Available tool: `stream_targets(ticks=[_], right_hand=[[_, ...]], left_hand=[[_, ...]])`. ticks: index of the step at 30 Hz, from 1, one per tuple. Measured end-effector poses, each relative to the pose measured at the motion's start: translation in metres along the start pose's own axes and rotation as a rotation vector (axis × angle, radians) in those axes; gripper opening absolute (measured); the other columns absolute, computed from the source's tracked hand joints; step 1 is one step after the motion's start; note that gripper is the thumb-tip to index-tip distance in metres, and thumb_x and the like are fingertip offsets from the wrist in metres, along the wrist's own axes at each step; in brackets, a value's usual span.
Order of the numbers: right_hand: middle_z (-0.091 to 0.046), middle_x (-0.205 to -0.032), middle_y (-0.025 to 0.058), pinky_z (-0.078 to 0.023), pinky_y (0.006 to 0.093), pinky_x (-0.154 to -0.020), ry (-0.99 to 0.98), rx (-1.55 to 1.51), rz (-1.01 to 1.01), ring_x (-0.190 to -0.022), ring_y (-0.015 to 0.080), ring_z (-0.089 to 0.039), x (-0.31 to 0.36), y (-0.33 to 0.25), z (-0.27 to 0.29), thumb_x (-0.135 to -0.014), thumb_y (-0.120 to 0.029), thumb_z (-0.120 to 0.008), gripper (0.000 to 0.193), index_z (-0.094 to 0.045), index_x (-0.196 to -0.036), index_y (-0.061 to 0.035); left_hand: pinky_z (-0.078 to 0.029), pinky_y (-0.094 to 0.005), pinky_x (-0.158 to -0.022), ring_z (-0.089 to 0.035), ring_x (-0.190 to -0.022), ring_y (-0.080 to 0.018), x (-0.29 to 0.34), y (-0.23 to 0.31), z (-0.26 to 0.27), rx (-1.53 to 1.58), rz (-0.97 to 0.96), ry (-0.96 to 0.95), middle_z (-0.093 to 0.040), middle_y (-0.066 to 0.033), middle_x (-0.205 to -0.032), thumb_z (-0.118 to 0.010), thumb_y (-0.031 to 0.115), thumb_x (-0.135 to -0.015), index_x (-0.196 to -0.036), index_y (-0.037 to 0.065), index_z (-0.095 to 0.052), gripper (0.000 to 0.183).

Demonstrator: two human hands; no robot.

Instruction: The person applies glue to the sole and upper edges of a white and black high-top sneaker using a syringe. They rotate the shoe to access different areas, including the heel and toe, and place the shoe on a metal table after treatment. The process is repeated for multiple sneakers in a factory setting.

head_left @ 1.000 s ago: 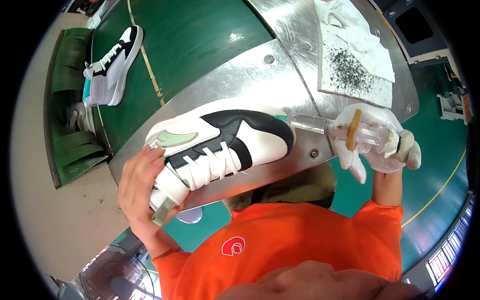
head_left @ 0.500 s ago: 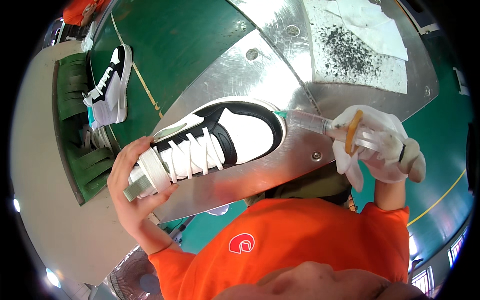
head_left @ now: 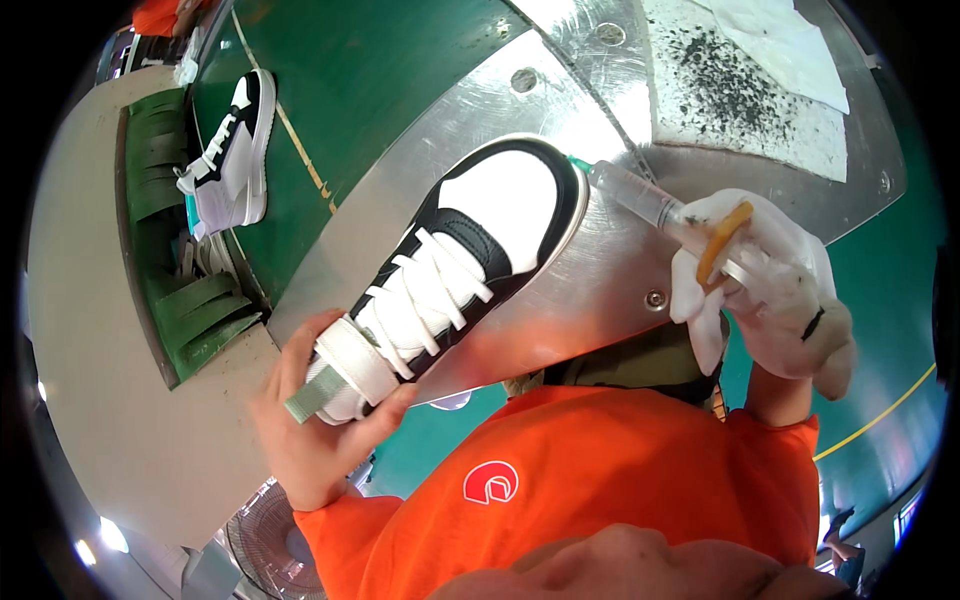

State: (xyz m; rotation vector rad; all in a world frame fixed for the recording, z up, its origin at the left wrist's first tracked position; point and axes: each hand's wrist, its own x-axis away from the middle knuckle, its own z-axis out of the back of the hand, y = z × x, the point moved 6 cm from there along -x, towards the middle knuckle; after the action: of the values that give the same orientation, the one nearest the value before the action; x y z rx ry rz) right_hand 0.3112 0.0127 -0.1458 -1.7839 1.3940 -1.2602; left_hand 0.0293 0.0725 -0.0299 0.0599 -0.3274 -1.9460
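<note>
My bare left hand grips a white and black sneaker around its heel and collar, thumb on the near side. The shoe lies over the metal table with its toe pointing up and to the right. White laces run across it, and a pale green pull tab sticks out by my fingers. In a white glove, my right hand is closed around a clear syringe with a yellow-orange finger flange. Its green tip meets the edge of the toe, where upper and sole join.
A metal table lies under the shoe. On its far right rests a white sheet speckled black. Another sneaker stands at the left, beside a green slotted rack. A fan is at lower left.
My left hand has turned the sneaker so its toe swings up and away, and the heel has come nearer to me. The syringe tip has shifted up along the toe edge.
</note>
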Motion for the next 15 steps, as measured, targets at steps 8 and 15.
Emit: stream_targets(ticks=[8, 15], right_hand=[[-0.060, -0.091, 0.0230, -0.050, 0.0253, -0.056, -0.078, -0.053, -0.073, -0.057, 0.0222, -0.059, 0.005, 0.011, -0.009, -0.090, -0.047, -0.060, 0.070, -0.043, -0.128, 0.0097], [-0.058, -0.100, 0.0224, -0.051, 0.0271, -0.061, -0.187, -0.264, 0.194, -0.071, 0.0234, -0.059, 0.012, 0.028, -0.024, -0.058, -0.040, -0.082, 0.101, -0.038, -0.134, 0.0108]], left_hand=[[-0.055, -0.0362, -0.064, -0.070, -0.074, -0.0311, 0.009, 0.031, -0.002, -0.035, -0.061, -0.192, -0.066, -0.0173, -0.088, -0.087, 0.038, -0.068, -0.114, -0.003, -0.054, 0.070], [-0.055, -0.0372, -0.064, -0.070, -0.075, -0.0306, 0.008, 0.033, 0.001, -0.075, -0.088, -0.364, -0.067, -0.0171, -0.094, -0.082, 0.051, -0.071, -0.121, -0.004, -0.053, 0.080]])
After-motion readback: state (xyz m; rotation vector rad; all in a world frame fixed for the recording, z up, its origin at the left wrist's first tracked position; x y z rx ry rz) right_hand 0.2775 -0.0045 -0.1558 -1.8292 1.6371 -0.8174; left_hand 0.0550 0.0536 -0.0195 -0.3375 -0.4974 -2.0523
